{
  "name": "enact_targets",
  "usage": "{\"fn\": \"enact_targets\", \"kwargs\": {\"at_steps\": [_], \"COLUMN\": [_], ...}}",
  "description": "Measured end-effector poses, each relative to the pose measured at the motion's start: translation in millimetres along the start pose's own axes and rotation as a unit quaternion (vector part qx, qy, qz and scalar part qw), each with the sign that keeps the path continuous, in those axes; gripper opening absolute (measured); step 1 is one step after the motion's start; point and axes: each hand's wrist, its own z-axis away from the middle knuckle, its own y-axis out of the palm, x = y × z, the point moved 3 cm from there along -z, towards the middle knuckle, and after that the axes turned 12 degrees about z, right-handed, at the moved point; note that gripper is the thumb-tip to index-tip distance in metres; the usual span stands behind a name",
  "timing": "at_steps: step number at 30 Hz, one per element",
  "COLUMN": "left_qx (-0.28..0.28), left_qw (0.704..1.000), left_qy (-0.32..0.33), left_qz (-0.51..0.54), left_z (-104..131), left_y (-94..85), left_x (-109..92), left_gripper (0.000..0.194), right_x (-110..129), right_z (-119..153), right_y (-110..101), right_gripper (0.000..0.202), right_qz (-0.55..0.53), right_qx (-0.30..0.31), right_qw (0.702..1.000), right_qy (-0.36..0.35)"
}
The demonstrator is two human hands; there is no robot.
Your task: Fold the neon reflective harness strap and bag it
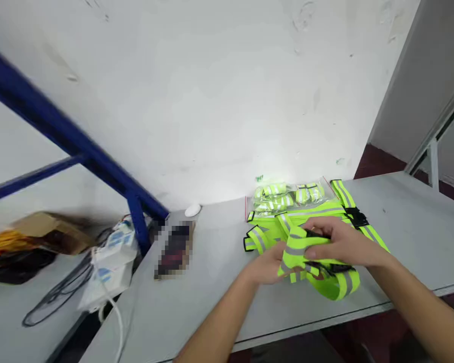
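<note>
Both my hands grip a bunched neon-yellow reflective strap [295, 247] with grey stripes and black parts, held above the table's front part. My left hand [267, 264] closes on its left end, fingers partly hidden behind the fabric. My right hand [342, 242] pinches it from the right, thumb on top. A loop of the band hangs below my right hand. Behind, on the table, lie more yellow reflective straps [265, 232] with a black buckle [357, 217]. On top of them rests a clear plastic bag [287, 196] with rolled yellow bands inside.
On the grey table [219, 292], a white computer mouse [192, 210] sits near the wall, beside a blurred-out flat item [175, 249]. Blue metal frame bars [98, 169] rise at left. White boxes [113, 257], cables and a cardboard box [53, 229] lie beyond them.
</note>
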Motion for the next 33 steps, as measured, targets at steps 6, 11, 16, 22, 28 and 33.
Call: {"fn": "enact_targets", "kwargs": {"at_steps": [6, 11, 16, 22, 28, 33], "left_qx": [-0.033, -0.190, -0.201, -0.150, -0.158, -0.232], "left_qw": [0.998, 0.948, 0.959, 0.978, 0.982, 0.964], "left_qy": [-0.008, -0.013, -0.022, -0.015, -0.074, -0.129], "left_qz": [0.052, 0.257, 0.199, 0.141, 0.074, -0.013], "left_z": [3.6, 1.1, 1.6, 4.7, 9.5, 4.3], "left_y": [10.7, 13.9, 13.9, 16.8, 17.7, 11.6], "left_x": [10.2, 17.0, 15.8, 5.4, 0.6, -0.1], "left_gripper": [0.054, 0.058, 0.032, 0.031, 0.040, 0.044], "right_x": [27.7, 19.0, 4.6, -8.2, -1.9, 6.1], "right_z": [20.9, 35.6, 36.9, 29.8, 29.7, 32.0], "right_y": [13.2, -2.9, -15.1, -29.1, -32.7, -25.7], "right_gripper": [0.019, 0.026, 0.020, 0.039, 0.048, 0.052], "right_qz": [0.225, 0.247, 0.231, 0.258, 0.281, 0.311], "right_qx": [-0.028, -0.122, -0.162, -0.185, -0.088, -0.001], "right_qw": [0.973, 0.961, 0.959, 0.948, 0.955, 0.949], "right_qy": [-0.036, -0.010, -0.005, 0.003, 0.033, 0.060]}}
